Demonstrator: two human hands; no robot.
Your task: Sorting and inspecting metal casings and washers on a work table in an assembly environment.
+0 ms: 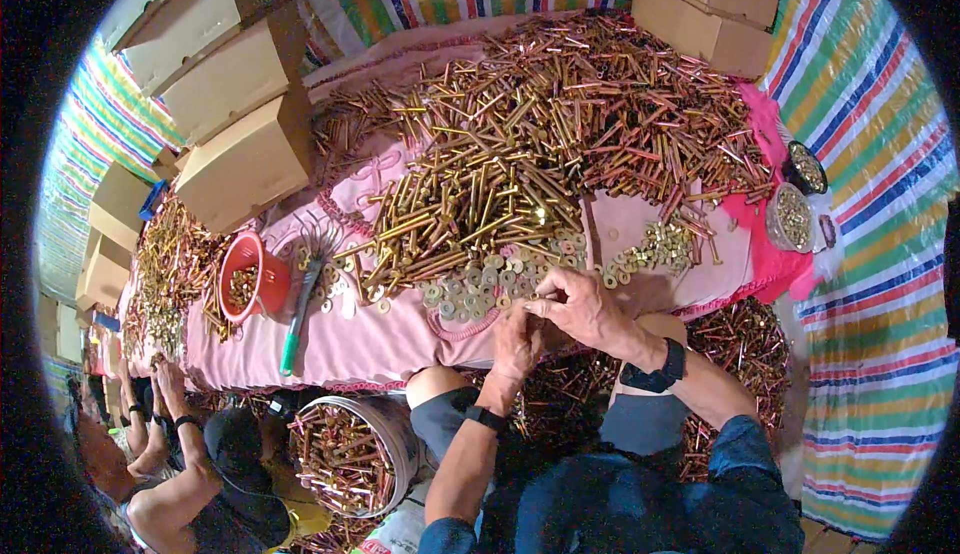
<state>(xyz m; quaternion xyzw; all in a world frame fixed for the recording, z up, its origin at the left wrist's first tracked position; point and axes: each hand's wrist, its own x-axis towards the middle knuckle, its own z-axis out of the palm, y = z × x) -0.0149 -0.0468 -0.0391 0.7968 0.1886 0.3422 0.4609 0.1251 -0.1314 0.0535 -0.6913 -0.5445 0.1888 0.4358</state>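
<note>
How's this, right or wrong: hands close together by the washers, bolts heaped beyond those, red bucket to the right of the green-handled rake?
One slip: the head view shows the red bucket to the left of the green-handled rake, not the right. The rest stands: left hand and right hand close together by the washers, bolts heaped beyond those.

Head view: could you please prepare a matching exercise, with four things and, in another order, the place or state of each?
Things:
1. Red bucket
2. Rake
3. Washers
4. Large pale bucket

Places and states:
A. Along the near edge of the bolt pile, close to the right hand
B. Filled with bolts, beyond the cloth's near edge
C. On the pink cloth, with a green handle
D. Holding small metal pieces

Pairs: 1-D, 2-C, 3-A, 4-B
</note>
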